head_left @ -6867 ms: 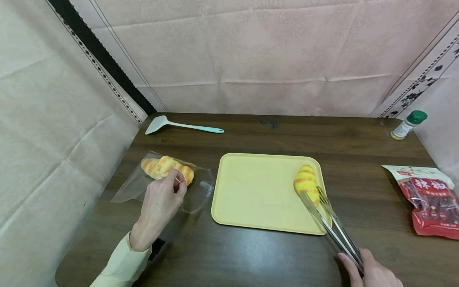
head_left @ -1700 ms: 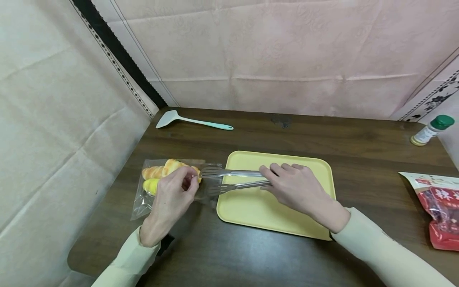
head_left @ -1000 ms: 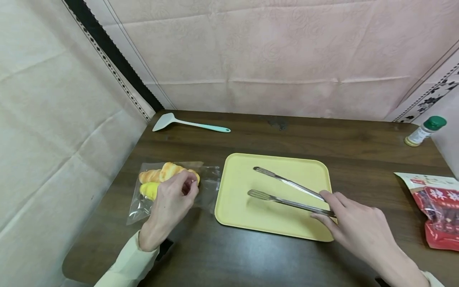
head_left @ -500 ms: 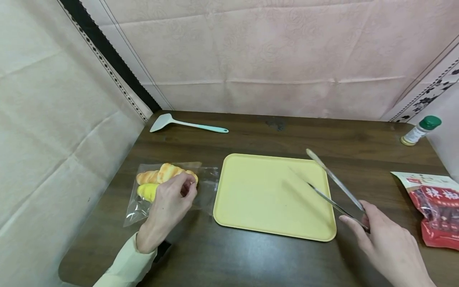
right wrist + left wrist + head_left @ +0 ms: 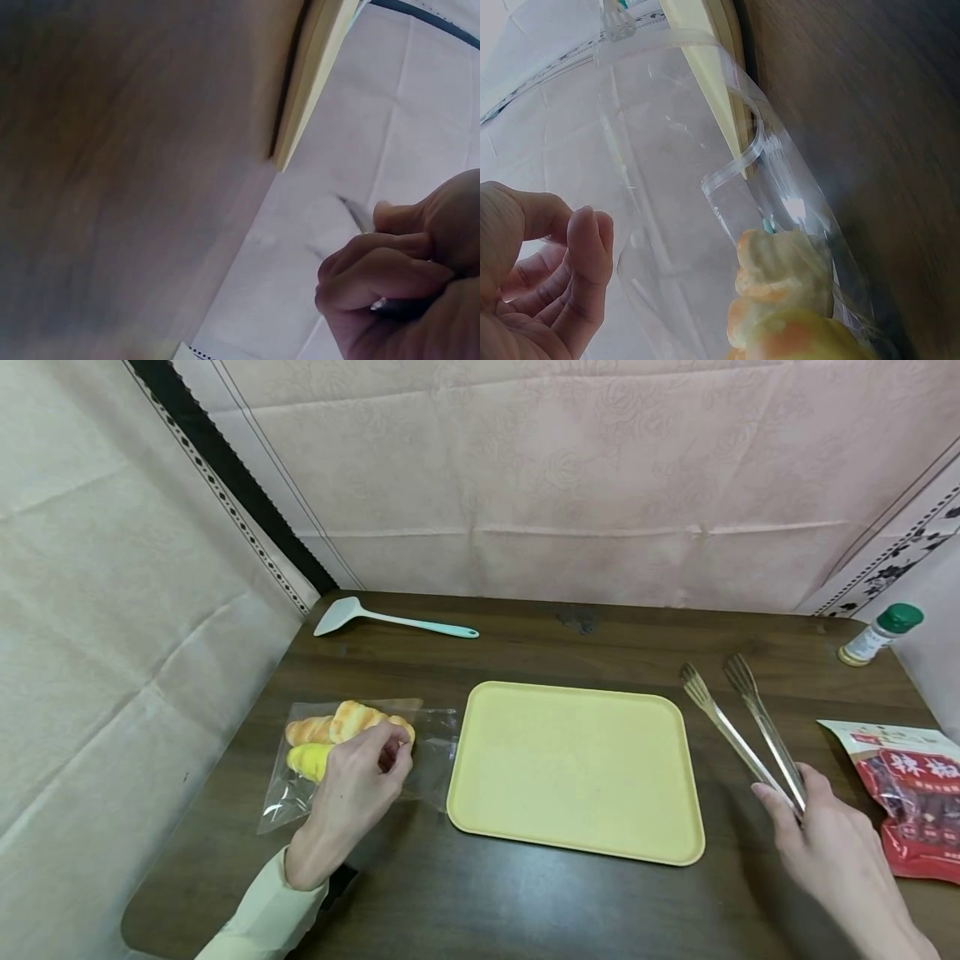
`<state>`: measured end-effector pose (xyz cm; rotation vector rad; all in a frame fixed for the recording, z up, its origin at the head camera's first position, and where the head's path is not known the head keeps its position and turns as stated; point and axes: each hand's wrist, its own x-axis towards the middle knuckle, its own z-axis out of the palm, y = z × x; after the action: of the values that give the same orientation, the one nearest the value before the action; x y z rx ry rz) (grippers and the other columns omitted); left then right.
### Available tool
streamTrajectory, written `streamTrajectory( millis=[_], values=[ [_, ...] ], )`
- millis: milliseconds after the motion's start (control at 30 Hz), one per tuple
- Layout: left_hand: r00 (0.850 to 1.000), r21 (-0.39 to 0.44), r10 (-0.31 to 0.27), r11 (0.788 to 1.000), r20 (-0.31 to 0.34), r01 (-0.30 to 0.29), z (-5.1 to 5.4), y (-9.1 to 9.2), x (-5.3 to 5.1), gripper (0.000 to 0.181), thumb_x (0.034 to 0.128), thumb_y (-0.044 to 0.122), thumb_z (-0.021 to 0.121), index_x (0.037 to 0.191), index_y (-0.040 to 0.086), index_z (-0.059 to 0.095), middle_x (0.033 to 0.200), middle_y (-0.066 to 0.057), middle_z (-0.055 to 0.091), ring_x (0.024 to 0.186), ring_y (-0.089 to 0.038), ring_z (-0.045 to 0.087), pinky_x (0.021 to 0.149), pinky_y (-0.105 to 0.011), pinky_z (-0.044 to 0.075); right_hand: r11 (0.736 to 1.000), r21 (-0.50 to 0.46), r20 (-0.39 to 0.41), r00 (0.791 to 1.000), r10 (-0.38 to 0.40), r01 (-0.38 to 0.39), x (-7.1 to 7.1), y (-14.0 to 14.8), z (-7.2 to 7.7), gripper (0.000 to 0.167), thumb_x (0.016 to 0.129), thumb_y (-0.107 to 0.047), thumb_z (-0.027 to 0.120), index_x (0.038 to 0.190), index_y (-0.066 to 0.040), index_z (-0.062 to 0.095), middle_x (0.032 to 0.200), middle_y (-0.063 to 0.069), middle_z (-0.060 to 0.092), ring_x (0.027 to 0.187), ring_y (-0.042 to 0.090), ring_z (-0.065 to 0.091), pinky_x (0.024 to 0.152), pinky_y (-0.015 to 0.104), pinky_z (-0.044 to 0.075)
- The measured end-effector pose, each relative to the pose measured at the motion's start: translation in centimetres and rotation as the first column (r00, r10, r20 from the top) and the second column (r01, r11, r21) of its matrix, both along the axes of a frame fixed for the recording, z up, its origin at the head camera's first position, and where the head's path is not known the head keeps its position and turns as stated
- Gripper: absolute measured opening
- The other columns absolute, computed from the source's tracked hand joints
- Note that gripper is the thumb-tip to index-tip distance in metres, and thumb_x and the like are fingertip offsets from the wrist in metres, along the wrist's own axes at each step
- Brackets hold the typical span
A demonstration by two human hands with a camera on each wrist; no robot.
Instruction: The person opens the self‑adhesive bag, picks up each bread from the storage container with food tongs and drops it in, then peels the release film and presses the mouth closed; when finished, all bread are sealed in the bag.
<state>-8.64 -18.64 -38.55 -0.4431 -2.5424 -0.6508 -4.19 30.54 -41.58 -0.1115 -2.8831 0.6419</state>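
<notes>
My left hand (image 5: 360,777) pinches the upper edge of a clear plastic bag (image 5: 435,735) left of the tray. In the left wrist view the bag's mouth stands raised beside the curled fingers (image 5: 589,255). Inside the bag lie a golden-brown bread roll (image 5: 352,720) and a yellow bread roll (image 5: 309,761), the latter partly hidden by my hand. My right hand (image 5: 832,835) grips metal food tongs (image 5: 750,743) right of the tray, their fork-like tips spread with nothing between them. The yellow tray (image 5: 573,772) holds nothing.
A pale turquoise spatula (image 5: 397,620) lies at the back left of the dark wooden table (image 5: 525,902). A green-capped bottle (image 5: 877,635) stands at the back right. A red and white food packet (image 5: 911,793) lies beside my right hand.
The yellow bread roll has gone from the tray into the bag. My right hand has drawn the tongs from the bag, across the tray, to its right. My left hand stays at the bag.
</notes>
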Motion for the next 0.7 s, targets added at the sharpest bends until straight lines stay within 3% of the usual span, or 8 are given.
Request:
streamTrajectory(
  millis=[233, 500, 700],
  values=[
    [1.000, -0.009, -0.003, 1.000, -0.015, 0.003, -0.1, -0.2, 0.0, 0.017, 0.0845, -0.009, 0.082, 0.091, 0.004, 0.072, 0.072, -0.005, 0.068, 0.062, -0.007, 0.056, 0.057, -0.023, 0.054, 1.000, -0.001, 0.010, 1.000, 0.003, -0.003, -1.3, 0.4, -0.2, 0.051, 0.113, -0.026, 0.056, 0.134, 0.019, 0.046, 0.093, 0.050, 0.062, 0.079, 0.072, 0.062, 0.063, 0.074, 0.044],
    [1.000, -0.007, -0.008, 1.000, 0.000, 0.008, 0.0, -0.1, 0.0, 0.017, 0.0855, -0.008, 0.081, 0.091, 0.005, 0.073, 0.073, -0.005, 0.068, 0.063, -0.006, 0.055, 0.058, -0.023, 0.055, 1.000, 0.010, 0.103, 0.995, -0.009, 0.008, -2.2, 1.1, -0.2, 0.054, 0.116, -0.032, 0.047, 0.126, 0.021, 0.044, 0.082, 0.045, 0.059, 0.077, 0.069, 0.062, 0.061, 0.070, 0.044],
    [1.000, -0.004, -0.010, 1.000, 0.010, 0.010, 0.0, -0.1, -0.1, 0.017, 0.0855, -0.009, 0.081, 0.090, 0.005, 0.073, 0.073, -0.005, 0.068, 0.063, -0.007, 0.055, 0.058, -0.023, 0.054, 1.000, 0.013, 0.178, 0.984, -0.024, 0.022, -2.4, 1.4, -0.5, 0.060, 0.116, -0.033, 0.045, 0.131, 0.025, 0.040, 0.093, 0.052, 0.059, 0.088, 0.073, 0.062, 0.067, 0.071, 0.046]
  ],
)
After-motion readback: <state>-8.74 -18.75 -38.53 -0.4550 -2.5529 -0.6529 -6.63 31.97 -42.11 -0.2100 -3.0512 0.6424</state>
